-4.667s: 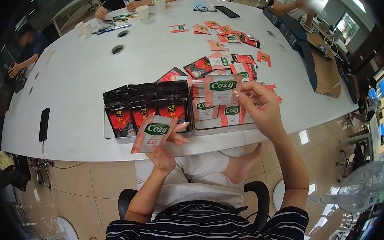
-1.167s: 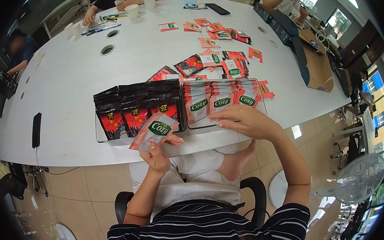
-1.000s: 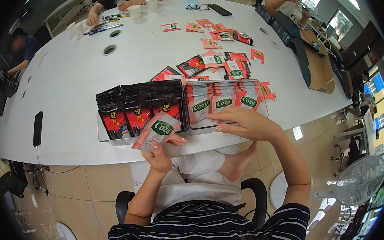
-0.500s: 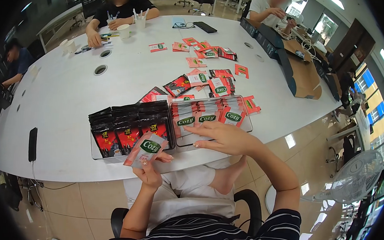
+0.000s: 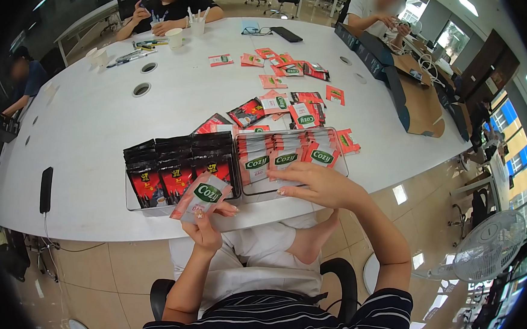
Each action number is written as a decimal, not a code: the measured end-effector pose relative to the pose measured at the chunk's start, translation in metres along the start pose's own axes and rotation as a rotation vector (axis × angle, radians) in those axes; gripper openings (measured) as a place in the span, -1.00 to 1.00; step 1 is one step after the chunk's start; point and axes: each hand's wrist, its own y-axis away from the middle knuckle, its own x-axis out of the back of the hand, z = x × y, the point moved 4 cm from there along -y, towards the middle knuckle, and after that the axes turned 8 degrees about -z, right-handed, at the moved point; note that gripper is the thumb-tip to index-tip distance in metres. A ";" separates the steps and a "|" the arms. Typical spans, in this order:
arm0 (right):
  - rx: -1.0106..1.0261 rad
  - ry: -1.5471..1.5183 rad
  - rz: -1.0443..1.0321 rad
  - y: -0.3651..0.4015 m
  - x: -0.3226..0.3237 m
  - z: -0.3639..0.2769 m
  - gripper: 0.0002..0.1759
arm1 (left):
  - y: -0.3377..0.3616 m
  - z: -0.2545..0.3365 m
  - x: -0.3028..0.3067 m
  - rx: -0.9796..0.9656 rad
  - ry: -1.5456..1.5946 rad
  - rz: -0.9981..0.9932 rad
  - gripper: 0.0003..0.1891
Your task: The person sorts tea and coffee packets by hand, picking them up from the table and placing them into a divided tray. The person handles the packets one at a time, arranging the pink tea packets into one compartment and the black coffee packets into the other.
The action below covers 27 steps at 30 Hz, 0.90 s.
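"Yo, where's our packet?"

"Pinched in our left hand, tilted before the black sachets. Our right hand is kinda spread, fingers at the front of the pink sachets."

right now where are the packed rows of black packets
In the head view, the packed rows of black packets stand near the front edge of the table, just left of the packed Cozy sachets, partly behind the sachet in the left hand.
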 end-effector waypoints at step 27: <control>-0.019 0.145 0.091 0.000 -0.002 -0.013 -0.47 | -0.003 0.007 -0.003 -0.008 0.002 -0.006 -0.42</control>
